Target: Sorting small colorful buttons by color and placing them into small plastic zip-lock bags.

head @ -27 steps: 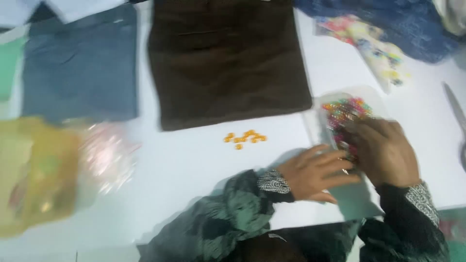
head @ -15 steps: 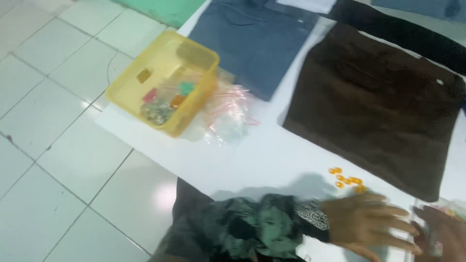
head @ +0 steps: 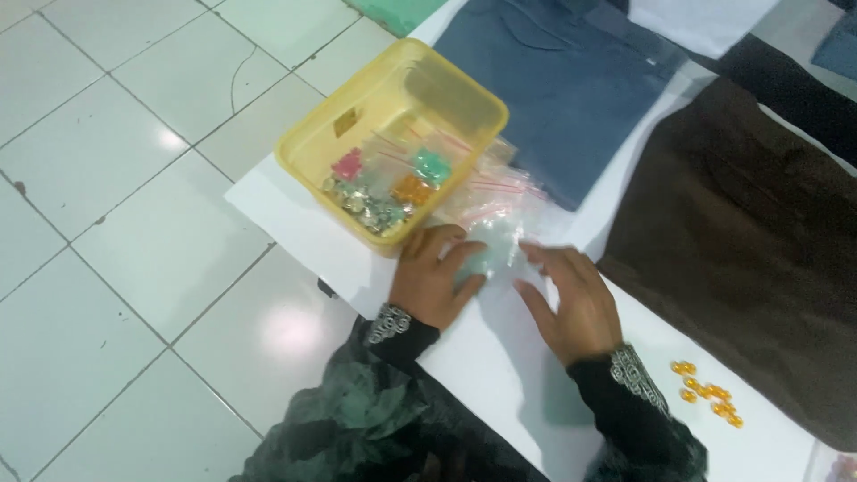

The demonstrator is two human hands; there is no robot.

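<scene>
My left hand (head: 432, 278) and my right hand (head: 569, 301) rest on a pile of small clear zip bags (head: 496, 225) lying on a white table (head: 295, 223). The left fingers press on one pale bag; the right fingertips touch its other side. Whether either hand grips a bag is hard to tell through the blur. Just left of the bags stands a yellow plastic tub (head: 393, 147) holding small packets of pink, green, orange and silver beads.
A brown cloth (head: 759, 241) and a blue cloth (head: 571, 89) lie flat beyond the hands. Several small orange beads (head: 710, 393) sit loose on the table at the right. White floor tiles (head: 116, 268) lie left of the table edge.
The view swung left from the bead bag at the right to the yellow tub. Both hands moved left onto the pile of clear bags beside the tub.
</scene>
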